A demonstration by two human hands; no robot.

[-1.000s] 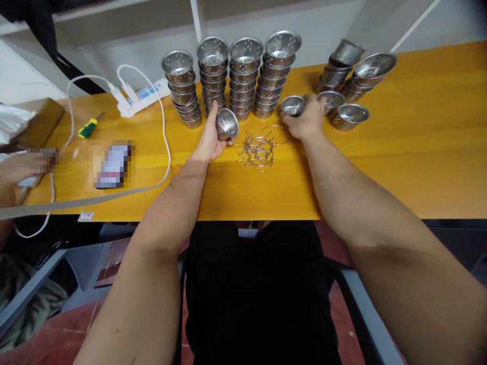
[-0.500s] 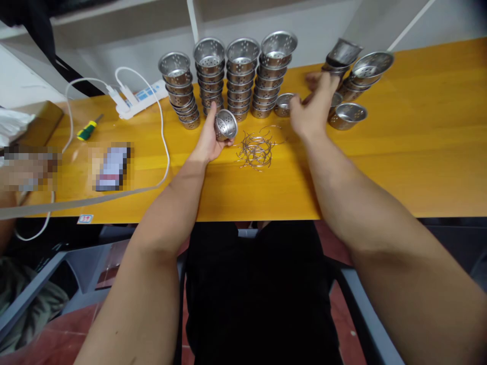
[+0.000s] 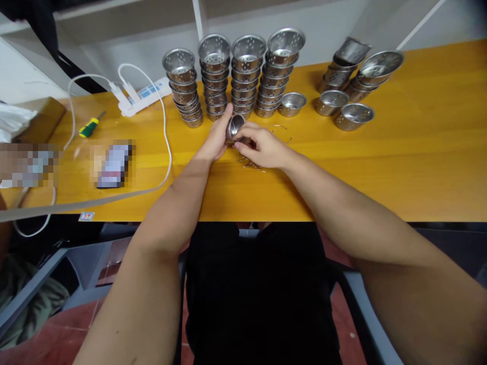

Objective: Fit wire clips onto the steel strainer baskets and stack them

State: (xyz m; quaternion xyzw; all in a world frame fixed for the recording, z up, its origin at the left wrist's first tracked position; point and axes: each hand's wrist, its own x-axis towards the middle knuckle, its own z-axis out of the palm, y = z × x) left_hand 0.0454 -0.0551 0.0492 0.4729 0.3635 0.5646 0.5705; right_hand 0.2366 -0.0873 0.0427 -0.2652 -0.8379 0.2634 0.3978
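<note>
The small perforated steel cup [image 3: 235, 124] sits just above the middle of the frame, tipped on its side with its mouth turned toward you, pinched between your two hands over the yellow table [image 3: 418, 152]. Your left hand [image 3: 217, 139] cradles it from the left, thumb up along its rim; your right hand [image 3: 261, 147] closes its fingertips on the cup's lower right edge, and whether a wire is between those fingers too cannot be told.

Directly under your right hand lies the pile of wire rings [image 3: 254, 163], mostly hidden, with a few loose ones [image 3: 283, 129] showing to its upper right. These are thin and tangled: I judge that if you drag your palm you could hook several at once and scatter them across the table.

Just above the cup stand the four tall stacks of cups [image 3: 232, 76], very near your left fingertips. They look top-heavy, so a careless lift of that hand could knock one down. A single cup [image 3: 292, 104] stands just right of the stacks, and a looser, leaning group of cups [image 3: 350, 86] sits in the upper right, already tilted.

Toward the upper left, the white power strip [image 3: 142, 94] and its cable [image 3: 165, 132] loop near your left forearm; snagging it would tug things about. A screwdriver [image 3: 89, 128] lies beyond.
</note>
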